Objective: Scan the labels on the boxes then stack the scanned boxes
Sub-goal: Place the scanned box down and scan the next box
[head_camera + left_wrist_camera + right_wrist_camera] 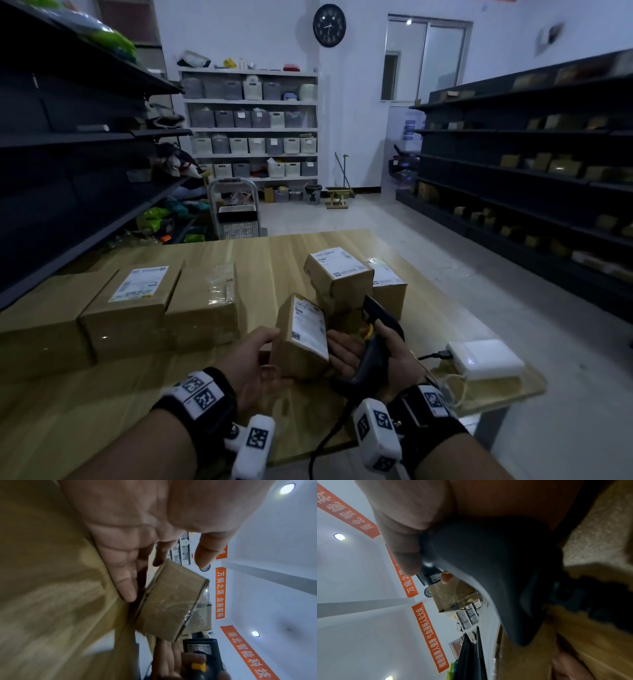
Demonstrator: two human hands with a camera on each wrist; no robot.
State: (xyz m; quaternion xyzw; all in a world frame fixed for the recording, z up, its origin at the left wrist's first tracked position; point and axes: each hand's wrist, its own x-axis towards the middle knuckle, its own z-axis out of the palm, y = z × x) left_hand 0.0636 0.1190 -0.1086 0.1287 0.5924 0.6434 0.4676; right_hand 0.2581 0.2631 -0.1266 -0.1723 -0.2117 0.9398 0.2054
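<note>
- My left hand [255, 359] has the small box [303, 337] from its left side: thumb up near the top edge, fingers lying fairly straight along the underside. More a cradle than a grip.
- The box is tilted, label [308, 323] facing up and to the right, held low over the table [102, 394].
- My right hand [383, 356] is wrapped round the scanner [371, 337] handle, index finger by the yellow trigger. Its other fingers reach left and touch the box's right side.
- Scanner head points away, toward the stack [337, 277] just behind the box; two small boxes, the top one labelled.
- One more labelled box [388, 284] sits right of the stack, touching it.
- Three big cartons [133, 308] line the left of the table.
- White device [486, 358], cable plugged in, at the table's right edge.
</note>
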